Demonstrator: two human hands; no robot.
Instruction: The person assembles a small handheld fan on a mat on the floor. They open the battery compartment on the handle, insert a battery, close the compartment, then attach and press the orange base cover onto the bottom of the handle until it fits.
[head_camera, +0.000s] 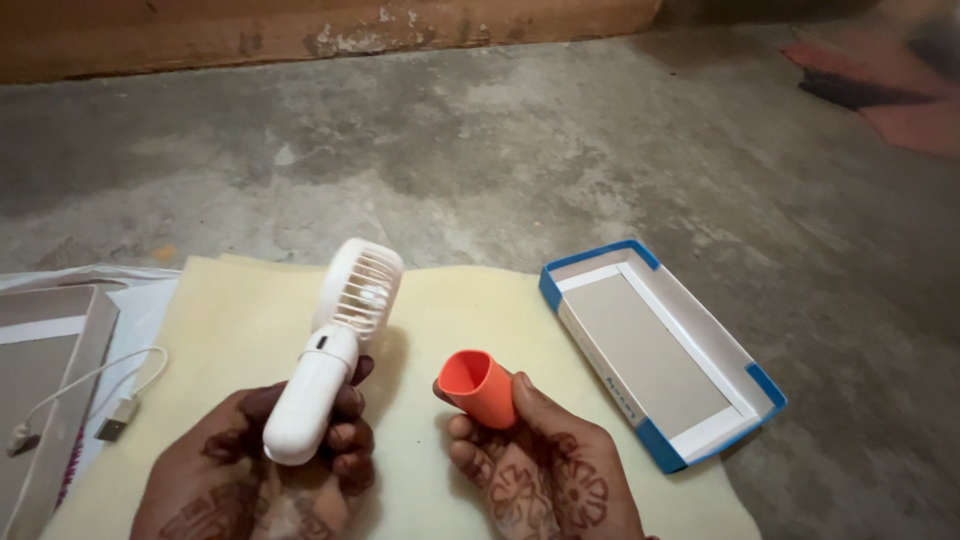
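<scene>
My left hand (260, 470) grips the handle of a small white hand-held fan (335, 340), whose round grilled head points up and away from me. My right hand (540, 470) holds a short orange tube-shaped piece (480, 388), open end facing left toward the fan. The two things are apart, with a gap of pale cloth between them. Both hands rest low over a pale yellow cloth (230, 330) spread on the floor.
An open blue-and-white shallow box tray (660, 350) lies to the right, partly on the cloth. A white cable with a plug (115, 420) and another box part (45, 380) lie at the left. Bare concrete floor stretches beyond, with a reddish mat (890, 85) far right.
</scene>
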